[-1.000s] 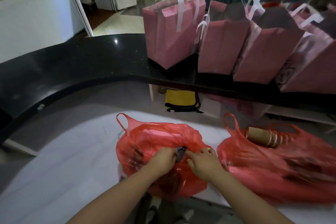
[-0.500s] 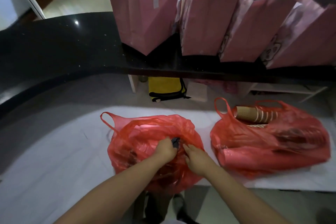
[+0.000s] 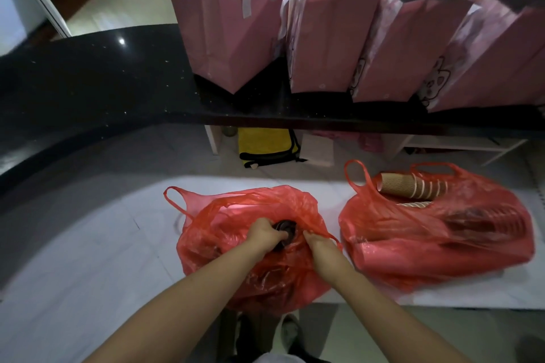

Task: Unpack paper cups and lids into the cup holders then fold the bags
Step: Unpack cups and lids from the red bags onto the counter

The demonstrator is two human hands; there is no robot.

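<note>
Two red plastic bags lie on a white table. The left red bag [image 3: 224, 250] sits at the table's near edge, and both my hands are at its mouth. My left hand [image 3: 264, 234] grips a stack of dark lids [image 3: 285, 230] that pokes out of the bag. My right hand [image 3: 320, 247] pinches the bag's plastic edge just right of the lids. The right red bag [image 3: 442, 247] lies on its side; a stack of brown ribbed paper cups [image 3: 410, 184] sticks out of its opening.
A black curved counter [image 3: 88, 74] runs behind the white table [image 3: 88, 259]. Several pink paper gift bags [image 3: 330, 38] with white handles stand on it. Under the counter sit a yellow bag [image 3: 267, 146] and white shelving [image 3: 460, 146].
The camera has tilted down and come closer. The bag's mouth has spread wider and more of the dark lids show in my left hand.
</note>
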